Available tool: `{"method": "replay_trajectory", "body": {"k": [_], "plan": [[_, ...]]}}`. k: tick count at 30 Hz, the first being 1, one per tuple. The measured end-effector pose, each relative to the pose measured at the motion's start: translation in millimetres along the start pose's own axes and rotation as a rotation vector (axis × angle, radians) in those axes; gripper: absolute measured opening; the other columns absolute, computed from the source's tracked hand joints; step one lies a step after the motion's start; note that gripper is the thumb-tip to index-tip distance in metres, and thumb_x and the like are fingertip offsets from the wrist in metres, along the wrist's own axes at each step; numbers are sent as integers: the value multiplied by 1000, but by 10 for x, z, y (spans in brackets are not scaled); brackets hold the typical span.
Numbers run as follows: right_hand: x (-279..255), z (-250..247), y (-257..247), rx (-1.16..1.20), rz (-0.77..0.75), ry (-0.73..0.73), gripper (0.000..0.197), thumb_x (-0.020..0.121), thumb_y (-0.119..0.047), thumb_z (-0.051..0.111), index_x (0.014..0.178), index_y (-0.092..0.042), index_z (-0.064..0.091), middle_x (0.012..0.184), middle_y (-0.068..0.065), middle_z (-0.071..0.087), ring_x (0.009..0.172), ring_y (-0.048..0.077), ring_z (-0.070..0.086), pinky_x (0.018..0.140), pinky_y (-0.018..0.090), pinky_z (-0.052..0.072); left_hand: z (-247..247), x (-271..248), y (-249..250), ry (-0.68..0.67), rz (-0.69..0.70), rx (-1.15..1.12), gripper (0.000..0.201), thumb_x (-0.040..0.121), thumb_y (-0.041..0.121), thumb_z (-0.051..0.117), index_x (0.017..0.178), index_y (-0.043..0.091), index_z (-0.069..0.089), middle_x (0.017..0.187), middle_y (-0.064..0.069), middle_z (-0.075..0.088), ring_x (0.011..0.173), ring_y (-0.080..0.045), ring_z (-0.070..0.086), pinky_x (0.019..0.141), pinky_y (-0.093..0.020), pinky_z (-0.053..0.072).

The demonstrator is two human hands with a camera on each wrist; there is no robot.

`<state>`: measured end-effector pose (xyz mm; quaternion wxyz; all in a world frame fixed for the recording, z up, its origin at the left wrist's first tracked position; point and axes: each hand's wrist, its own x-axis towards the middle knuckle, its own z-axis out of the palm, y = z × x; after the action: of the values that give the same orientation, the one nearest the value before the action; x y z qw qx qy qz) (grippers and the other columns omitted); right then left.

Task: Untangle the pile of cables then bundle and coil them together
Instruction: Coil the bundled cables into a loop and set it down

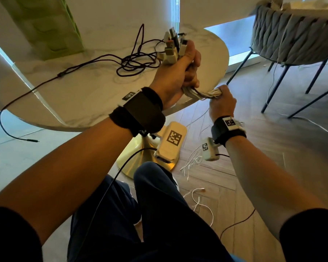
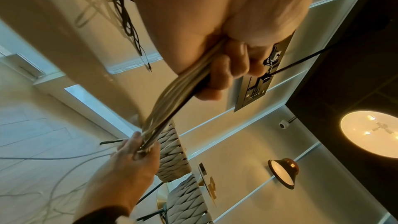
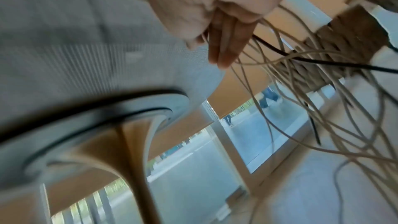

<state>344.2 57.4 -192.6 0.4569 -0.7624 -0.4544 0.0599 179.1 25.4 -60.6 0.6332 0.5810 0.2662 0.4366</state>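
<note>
My left hand (image 1: 180,70) grips a bundle of white cables (image 1: 202,93) over the table's right edge, with their plugs (image 1: 173,47) sticking up out of the fist. My right hand (image 1: 222,99) holds the same bundle just below and to the right, off the table edge. In the left wrist view the cable bundle (image 2: 172,94) runs taut from the left fingers (image 2: 221,74) down to the right hand (image 2: 137,149). In the right wrist view loose white cables (image 3: 323,91) fan out past the right fingers (image 3: 224,47). A dark cable (image 1: 133,61) lies tangled on the table.
The round marble table (image 1: 80,95) stands on a gold pedestal (image 1: 136,163). A green box (image 1: 53,25) sits at its back left. A grey woven chair (image 1: 295,35) stands at the right. White cable ends (image 1: 197,201) trail over the wooden floor by my legs.
</note>
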Motion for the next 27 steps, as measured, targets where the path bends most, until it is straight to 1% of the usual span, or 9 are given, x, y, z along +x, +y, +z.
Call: {"method": "replay_trajectory", "body": {"k": [3,6,8,9,12,14,20,24,27], "plan": [[-12,-19,121,-51,-129,-41,15,96,-20,56,105,-9,59,85,5,60,74,17,48,64,23,34,27,46,63,-25,6,14,44,104,32,32,70,10,48,50,2,25,47,-13,24,53,-26,38],[-48,4,158,-20,94,-638,14,92,-32,60,94,-18,59,92,2,67,82,20,60,68,29,44,43,56,8,-33,-18,67,44,104,32,32,70,10,47,49,4,26,46,-13,24,56,-29,36],[-116,-72,129,-37,291,-1049,20,89,-31,66,105,-21,61,97,3,71,92,20,66,81,36,52,31,50,-37,-19,-51,85,43,104,33,33,70,10,47,50,4,26,48,-13,24,57,-30,34],[-146,-122,103,-79,313,-1139,28,87,-27,69,113,-22,59,99,4,71,93,20,67,83,38,54,14,45,-48,-7,-68,87,43,104,33,34,70,11,47,51,3,26,49,-13,24,58,-30,34],[-139,-194,39,-273,201,-1133,59,81,-11,74,132,-27,49,99,6,68,90,18,67,73,31,55,-59,26,-52,34,-113,67,45,103,36,37,65,12,43,52,2,30,50,-14,27,58,-30,39],[-100,-295,-92,-321,190,-1116,62,81,-4,72,134,-27,48,97,9,68,87,20,69,72,32,57,-103,16,-54,56,-144,52,49,102,39,38,60,14,37,52,1,30,48,-14,29,58,-30,43],[-83,-833,-821,-248,-66,-979,17,97,-13,51,106,-8,64,73,0,71,76,15,70,69,27,55,-181,-67,-75,40,-225,32,50,100,42,41,58,17,34,48,4,28,45,-12,26,54,-29,37],[-134,-1068,-1162,113,-175,-770,21,97,-24,51,93,-12,67,67,3,67,66,15,65,68,28,52,-192,-164,-103,-18,-222,149,37,102,28,43,68,14,45,45,6,27,41,-11,24,50,-27,33],[-223,-1025,-1370,405,-351,-644,32,100,-40,44,115,-19,62,88,-5,63,88,13,64,78,30,52,-196,-226,-108,5,-234,105,31,102,17,41,75,8,53,45,7,21,41,-10,20,49,-27,31]]}}
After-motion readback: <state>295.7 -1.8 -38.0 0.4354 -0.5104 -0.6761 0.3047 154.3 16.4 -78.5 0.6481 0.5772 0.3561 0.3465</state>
